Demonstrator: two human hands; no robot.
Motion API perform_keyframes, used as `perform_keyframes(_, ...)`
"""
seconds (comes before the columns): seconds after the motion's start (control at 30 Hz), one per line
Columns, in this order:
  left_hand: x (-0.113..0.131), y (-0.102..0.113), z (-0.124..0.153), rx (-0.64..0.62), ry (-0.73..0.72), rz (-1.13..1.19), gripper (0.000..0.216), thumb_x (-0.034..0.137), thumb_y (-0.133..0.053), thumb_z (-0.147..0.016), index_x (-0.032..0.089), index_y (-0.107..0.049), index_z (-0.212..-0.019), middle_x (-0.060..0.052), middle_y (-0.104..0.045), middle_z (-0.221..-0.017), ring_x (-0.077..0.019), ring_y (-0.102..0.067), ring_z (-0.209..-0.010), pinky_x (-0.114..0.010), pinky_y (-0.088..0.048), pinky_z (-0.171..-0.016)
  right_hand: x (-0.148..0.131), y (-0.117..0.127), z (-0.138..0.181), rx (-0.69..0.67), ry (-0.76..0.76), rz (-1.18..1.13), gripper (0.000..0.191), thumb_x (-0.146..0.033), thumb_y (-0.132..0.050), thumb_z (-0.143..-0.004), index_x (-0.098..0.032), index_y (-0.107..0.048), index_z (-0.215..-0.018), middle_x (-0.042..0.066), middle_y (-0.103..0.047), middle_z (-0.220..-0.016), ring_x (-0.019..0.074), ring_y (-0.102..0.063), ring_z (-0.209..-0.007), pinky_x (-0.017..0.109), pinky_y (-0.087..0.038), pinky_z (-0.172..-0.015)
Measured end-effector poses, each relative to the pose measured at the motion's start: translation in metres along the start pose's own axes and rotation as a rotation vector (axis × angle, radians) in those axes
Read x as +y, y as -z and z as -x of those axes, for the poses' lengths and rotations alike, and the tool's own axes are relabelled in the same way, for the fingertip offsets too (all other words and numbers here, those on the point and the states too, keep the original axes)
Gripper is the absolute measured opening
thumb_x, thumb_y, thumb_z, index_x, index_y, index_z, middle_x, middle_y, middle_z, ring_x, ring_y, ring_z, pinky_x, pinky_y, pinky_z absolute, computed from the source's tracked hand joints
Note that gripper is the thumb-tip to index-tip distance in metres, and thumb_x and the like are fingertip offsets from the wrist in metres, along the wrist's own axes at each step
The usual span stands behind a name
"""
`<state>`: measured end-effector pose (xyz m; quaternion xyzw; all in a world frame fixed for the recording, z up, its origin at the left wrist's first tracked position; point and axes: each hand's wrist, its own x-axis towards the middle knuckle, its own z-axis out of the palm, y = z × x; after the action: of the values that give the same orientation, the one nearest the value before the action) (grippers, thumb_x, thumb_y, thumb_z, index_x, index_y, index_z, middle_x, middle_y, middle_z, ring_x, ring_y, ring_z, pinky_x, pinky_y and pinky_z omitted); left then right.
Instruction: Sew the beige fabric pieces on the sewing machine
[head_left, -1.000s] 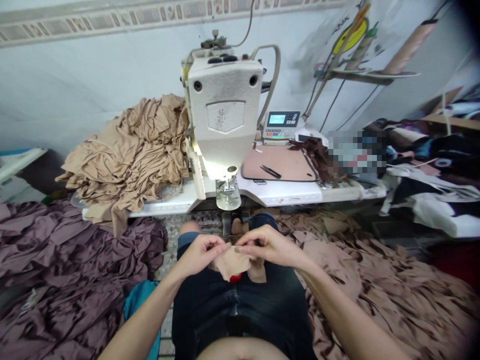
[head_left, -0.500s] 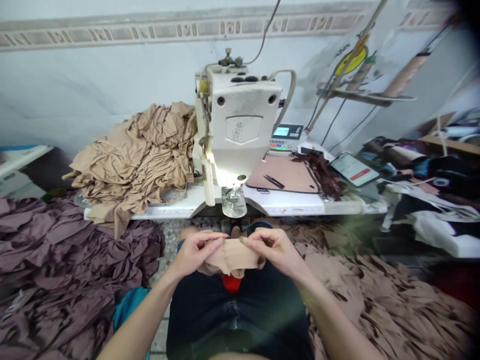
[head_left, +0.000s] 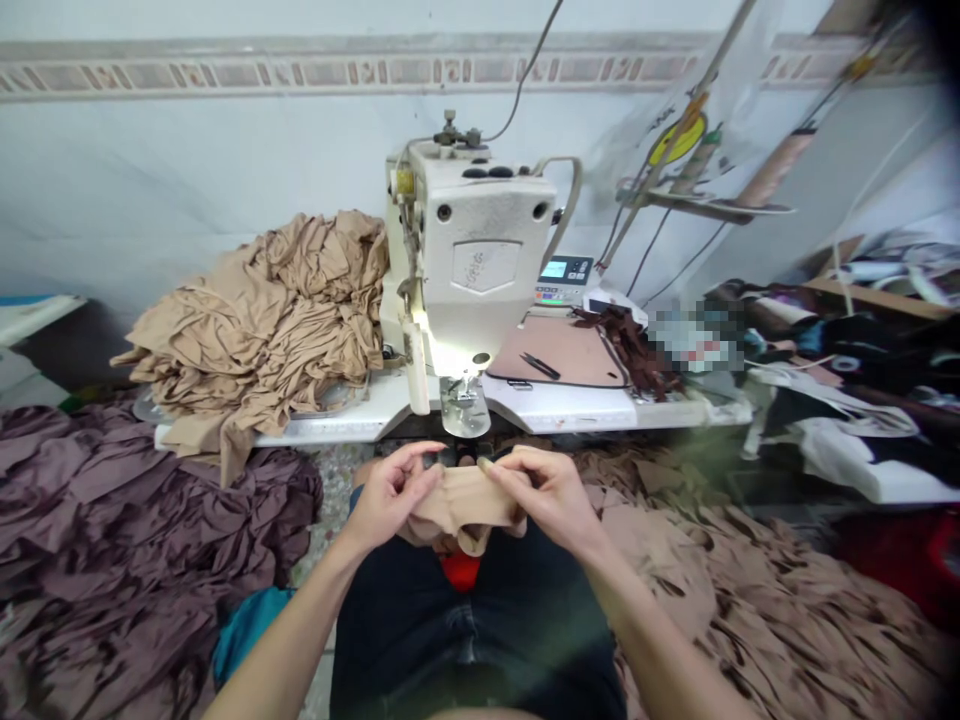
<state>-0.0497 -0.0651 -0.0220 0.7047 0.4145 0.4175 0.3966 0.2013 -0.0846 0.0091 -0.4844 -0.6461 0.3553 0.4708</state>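
Observation:
Both hands hold a small tan fabric piece (head_left: 465, 500) above my lap, just in front of the sewing table. My left hand (head_left: 390, 495) pinches its left edge between thumb and fingers. My right hand (head_left: 540, 490) grips the right edge with curled fingers. The fabric is stretched flat between them. A small red thing (head_left: 459, 570) shows just under the fabric on my dark shorts. The white sewing machine (head_left: 472, 280) stands right behind the hands, its lit presser foot (head_left: 465, 395) a short way beyond my fingers.
A heap of tan fabric (head_left: 262, 320) lies on the white table (head_left: 570, 408) left of the machine. A pinkish mat with snips (head_left: 541, 365) and a control panel (head_left: 562, 278) are at the right. Purple cloth (head_left: 135, 520) covers the floor left, brown cloth (head_left: 750, 580) right.
The fabric piece, bunched between my hands a second ago, is now spread flat and held higher, closer to the machine. My view has tipped up slightly.

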Motion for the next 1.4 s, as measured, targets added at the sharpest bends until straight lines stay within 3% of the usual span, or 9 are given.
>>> perform_keyframes(0.07, -0.002, 0.003, 0.002, -0.042, -0.012, -0.017, 0.035, 0.039, -0.067, -0.102, 0.018, -0.081, -0.127, -0.003, -0.073, -0.076, -0.0142, -0.06, -0.063, -0.023, -0.045, -0.059, 0.003, -0.001, 0.002, -0.009, -0.01, -0.012, 0.038, -0.044, -0.072, -0.095, -0.017, -0.076, -0.069, 0.003, -0.066, -0.065, 0.0163, -0.057, -0.06, 0.028, -0.041, -0.056)
perform_keyframes(0.17, -0.002, 0.003, 0.002, -0.07, -0.046, -0.107, 0.028, 0.035, -0.064, -0.104, 0.021, -0.087, -0.111, -0.009, -0.082, -0.096, -0.0212, -0.071, -0.084, -0.029, -0.055, -0.079, 0.002, -0.003, 0.008, 0.012, 0.028, 0.023, 0.037, -0.043, -0.071, -0.096, -0.018, -0.077, -0.07, 0.003, -0.066, -0.065, 0.0172, -0.057, -0.06, 0.03, -0.042, -0.057)
perform_keyframes(0.23, 0.001, 0.0, 0.001, -0.063, -0.05, -0.125, 0.029, 0.034, -0.06, -0.105, 0.021, -0.086, -0.107, -0.01, -0.083, -0.1, -0.0236, -0.073, -0.091, -0.031, -0.056, -0.084, -0.002, -0.002, 0.01, 0.047, 0.077, 0.074, 0.036, -0.042, -0.07, -0.098, -0.019, -0.078, -0.071, 0.003, -0.064, -0.063, 0.0176, -0.056, -0.059, 0.031, -0.042, -0.057)
perform_keyframes(0.43, 0.017, -0.005, -0.014, -0.01, -0.053, -0.07, 0.033, 0.038, -0.058, -0.106, 0.017, -0.082, -0.098, -0.009, -0.076, -0.088, -0.0216, -0.069, -0.083, -0.029, -0.052, -0.078, -0.008, 0.003, -0.001, 0.163, 0.115, 0.096, 0.035, -0.043, -0.069, -0.096, -0.02, -0.078, -0.072, 0.003, -0.06, -0.063, 0.018, -0.052, -0.058, 0.033, -0.041, -0.057)
perform_keyframes(0.63, 0.026, -0.002, -0.033, 0.007, 0.067, 0.027, 0.032, 0.04, -0.06, -0.104, 0.016, -0.079, -0.094, -0.005, -0.075, -0.089, -0.0198, -0.066, -0.083, -0.026, -0.049, -0.077, 0.001, 0.003, -0.023, 0.199, -0.007, -0.054, 0.031, -0.043, -0.074, -0.088, -0.018, -0.076, -0.07, 0.002, -0.063, -0.064, 0.0176, -0.054, -0.061, 0.031, -0.041, -0.06)
perform_keyframes(0.87, 0.034, -0.006, -0.048, 0.17, 0.174, -0.008, 0.035, 0.047, -0.075, -0.088, 0.016, -0.07, -0.073, 0.001, -0.056, -0.062, -0.0125, -0.047, -0.058, -0.023, -0.034, -0.054, 0.023, 0.002, -0.033, 0.186, -0.134, -0.22, 0.039, -0.052, -0.08, -0.085, -0.016, -0.076, -0.07, 0.001, -0.061, -0.063, 0.0168, -0.051, -0.061, 0.03, -0.04, -0.059)
perform_keyframes(1.0, 0.037, -0.011, -0.058, 0.251, 0.18, 0.057, 0.032, 0.045, -0.079, -0.085, 0.018, -0.062, -0.08, 0.006, -0.046, -0.059, -0.01, -0.041, -0.054, -0.021, -0.032, -0.053, 0.026, 0.002, -0.042, 0.219, -0.125, -0.257, 0.041, -0.052, -0.081, -0.083, -0.017, -0.072, -0.065, 0.0, -0.059, -0.061, 0.0163, -0.05, -0.061, 0.03, -0.039, -0.059)
perform_keyframes(1.17, 0.03, -0.016, -0.073, 0.301, 0.118, 0.102, 0.027, 0.04, -0.076, -0.086, 0.019, -0.058, -0.088, 0.003, -0.055, -0.074, -0.0118, -0.051, -0.063, -0.022, -0.041, -0.06, 0.035, 0.004, -0.054, 0.266, -0.12, -0.25, 0.041, -0.056, -0.081, -0.082, -0.017, -0.074, -0.068, 0.002, -0.064, -0.065, 0.0189, -0.054, -0.065, 0.031, -0.043, -0.063)
perform_keyframes(1.4, 0.017, -0.021, -0.09, 0.257, 0.122, 0.232, 0.03, 0.041, -0.076, -0.089, 0.021, -0.057, -0.101, 0.01, -0.043, -0.06, -0.0112, -0.044, -0.053, -0.022, -0.035, -0.056, 0.039, 0.01, -0.068, 0.287, -0.111, -0.263, 0.041, -0.055, -0.081, -0.081, -0.018, -0.072, -0.065, 0.002, -0.065, -0.065, 0.0196, -0.056, -0.066, 0.032, -0.044, -0.065)
